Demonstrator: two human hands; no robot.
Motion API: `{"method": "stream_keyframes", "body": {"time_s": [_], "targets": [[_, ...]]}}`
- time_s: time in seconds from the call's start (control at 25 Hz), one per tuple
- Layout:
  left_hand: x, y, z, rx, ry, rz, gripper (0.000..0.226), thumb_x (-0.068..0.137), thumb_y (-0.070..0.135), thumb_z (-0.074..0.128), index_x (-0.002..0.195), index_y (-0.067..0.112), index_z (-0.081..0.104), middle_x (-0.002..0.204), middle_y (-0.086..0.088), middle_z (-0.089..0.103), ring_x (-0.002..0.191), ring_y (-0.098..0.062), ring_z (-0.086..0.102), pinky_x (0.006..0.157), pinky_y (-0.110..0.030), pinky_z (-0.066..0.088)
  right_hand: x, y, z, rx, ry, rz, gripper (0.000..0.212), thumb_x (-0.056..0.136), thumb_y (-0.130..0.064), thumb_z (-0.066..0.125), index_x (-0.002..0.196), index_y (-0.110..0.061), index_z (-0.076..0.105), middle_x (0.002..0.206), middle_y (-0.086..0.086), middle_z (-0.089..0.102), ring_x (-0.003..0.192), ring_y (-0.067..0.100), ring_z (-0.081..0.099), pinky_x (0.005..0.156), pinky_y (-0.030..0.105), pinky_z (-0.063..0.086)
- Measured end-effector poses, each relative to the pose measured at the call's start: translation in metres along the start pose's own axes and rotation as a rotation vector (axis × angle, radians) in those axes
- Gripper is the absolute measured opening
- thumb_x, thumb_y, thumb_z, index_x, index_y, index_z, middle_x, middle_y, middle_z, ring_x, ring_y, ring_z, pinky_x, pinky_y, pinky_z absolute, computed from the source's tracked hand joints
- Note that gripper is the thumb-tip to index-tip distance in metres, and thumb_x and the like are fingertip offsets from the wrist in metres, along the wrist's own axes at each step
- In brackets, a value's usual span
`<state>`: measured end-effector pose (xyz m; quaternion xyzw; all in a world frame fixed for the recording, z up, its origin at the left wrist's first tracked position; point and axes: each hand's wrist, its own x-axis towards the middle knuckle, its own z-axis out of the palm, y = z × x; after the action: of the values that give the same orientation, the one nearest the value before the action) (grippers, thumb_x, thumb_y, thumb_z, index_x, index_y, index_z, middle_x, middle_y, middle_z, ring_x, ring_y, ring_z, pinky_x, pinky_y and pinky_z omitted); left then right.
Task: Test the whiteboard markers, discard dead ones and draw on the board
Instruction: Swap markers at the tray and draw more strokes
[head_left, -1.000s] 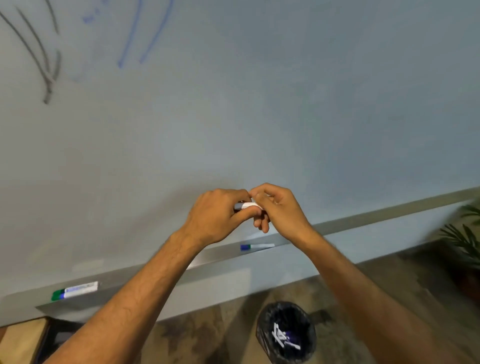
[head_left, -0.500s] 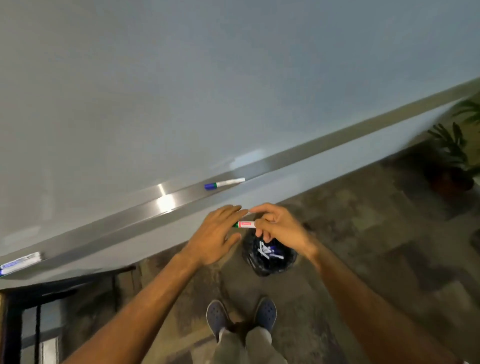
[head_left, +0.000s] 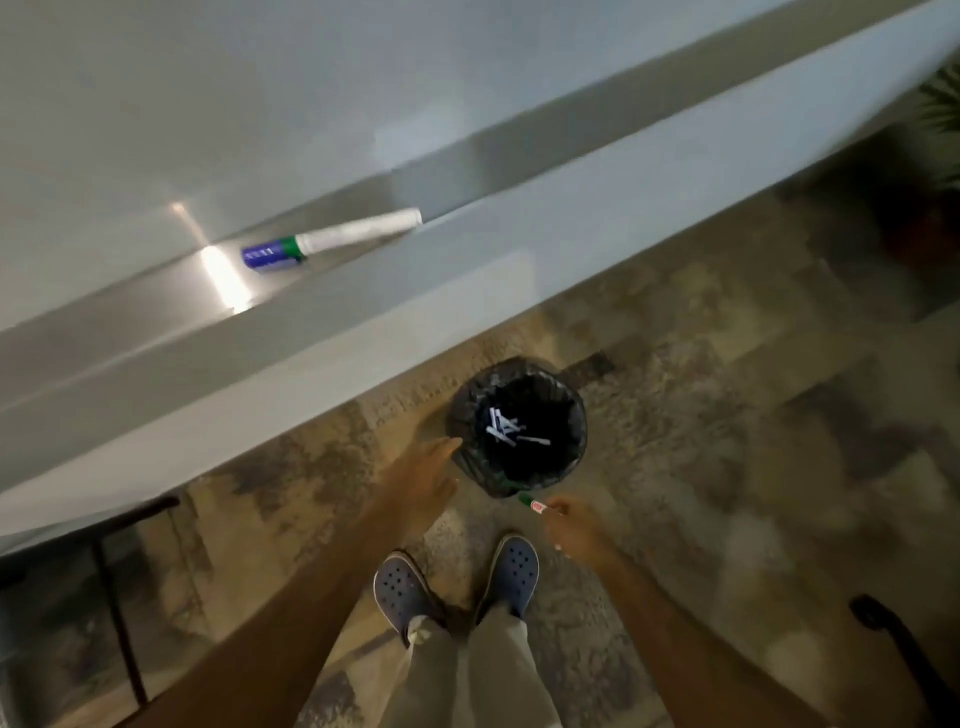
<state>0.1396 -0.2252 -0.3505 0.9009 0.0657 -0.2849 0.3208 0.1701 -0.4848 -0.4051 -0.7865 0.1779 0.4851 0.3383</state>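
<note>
My right hand (head_left: 574, 525) grips a white marker (head_left: 536, 504) with a green tip and red label, just below the near rim of the bin. A black-lined waste bin (head_left: 467, 415) stands on the floor and holds several white markers. With fingers straight and nothing in it, my left hand (head_left: 426, 475) reaches toward the bin's left rim. Another white marker with a blue cap (head_left: 332, 240) lies on the metal tray (head_left: 130, 306) under the whiteboard (head_left: 260, 78).
My two feet in blue clogs (head_left: 511, 571) stand just behind the bin on mottled stone flooring. A dark table frame (head_left: 117, 597) is at lower left, a potted plant (head_left: 935, 119) at upper right, and a dark object (head_left: 883, 618) at lower right.
My view has tilted down from the board to the floor. My hands came apart: the left let go of the marker, and the right carried it down beside the bin.
</note>
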Motion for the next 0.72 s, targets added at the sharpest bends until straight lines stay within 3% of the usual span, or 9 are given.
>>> {"method": "stream_keyframes", "body": {"time_s": [0.12, 0.36, 0.44, 0.56, 0.64, 0.72], "targets": [[0.04, -0.028, 0.038, 0.052, -0.018, -0.043, 0.061, 0.104, 0.026, 0.045, 0.159, 0.019, 0.019, 0.164, -0.004, 0.024, 0.151, -0.022, 0.019, 0.121, -0.039, 0.018, 0.055, 0.019, 0.024, -0.002, 0.069, 0.01, 0.017, 0.091, -0.029, 0.057, 0.079, -0.019, 0.062, 0.065, 0.0, 0.057, 0.062, 0.018, 0.053, 0.061, 0.04, 0.047], [0.093, -0.05, 0.075, 0.096, -0.056, -0.044, 0.063, 0.105, 0.03, 0.042, 0.16, 0.017, 0.012, 0.166, -0.004, 0.015, 0.154, -0.021, 0.008, 0.124, -0.04, 0.011, 0.129, 0.02, 0.041, -0.045, 0.138, -0.086, 0.014, 0.095, -0.017, 0.052, 0.087, -0.022, 0.063, 0.078, 0.004, 0.061, 0.068, 0.022, 0.056, 0.068, 0.05, 0.053], [0.1, -0.052, 0.08, 0.072, -0.049, -0.04, 0.064, 0.105, 0.032, 0.043, 0.16, 0.018, 0.013, 0.166, -0.003, 0.016, 0.154, -0.021, 0.009, 0.125, -0.042, 0.013, 0.137, 0.012, 0.042, -0.057, 0.094, -0.1, 0.02, 0.098, -0.019, 0.053, 0.11, -0.02, 0.068, 0.099, 0.006, 0.065, 0.082, 0.023, 0.061, 0.073, 0.047, 0.053], [0.104, -0.052, 0.079, 0.029, -0.029, -0.028, 0.063, 0.105, 0.032, 0.044, 0.159, 0.019, 0.016, 0.165, -0.003, 0.019, 0.153, -0.02, 0.013, 0.125, -0.042, 0.015, 0.137, -0.001, 0.045, 0.003, 0.021, -0.088, 0.038, 0.101, -0.025, 0.054, 0.139, -0.02, 0.055, 0.135, 0.004, 0.057, 0.12, 0.026, 0.056, 0.099, 0.043, 0.05], [0.098, -0.047, 0.068, 0.007, 0.023, -0.026, 0.061, 0.104, 0.031, 0.046, 0.159, 0.018, 0.021, 0.164, -0.003, 0.024, 0.152, -0.021, 0.017, 0.124, -0.041, 0.018, 0.128, -0.015, 0.044, 0.063, 0.007, -0.111, 0.038, 0.101, -0.025, 0.055, 0.138, -0.021, 0.055, 0.136, 0.003, 0.057, 0.119, 0.022, 0.056, 0.102, 0.043, 0.048], [0.086, -0.037, 0.047, -0.014, 0.115, 0.001, 0.059, 0.103, 0.028, 0.049, 0.156, 0.017, 0.029, 0.16, -0.006, 0.033, 0.149, -0.023, 0.026, 0.123, -0.04, 0.02, 0.113, -0.035, 0.041, 0.042, 0.043, -0.167, 0.033, 0.1, -0.025, 0.055, 0.133, -0.02, 0.06, 0.128, 0.004, 0.062, 0.108, 0.021, 0.061, 0.094, 0.039, 0.052]]}}
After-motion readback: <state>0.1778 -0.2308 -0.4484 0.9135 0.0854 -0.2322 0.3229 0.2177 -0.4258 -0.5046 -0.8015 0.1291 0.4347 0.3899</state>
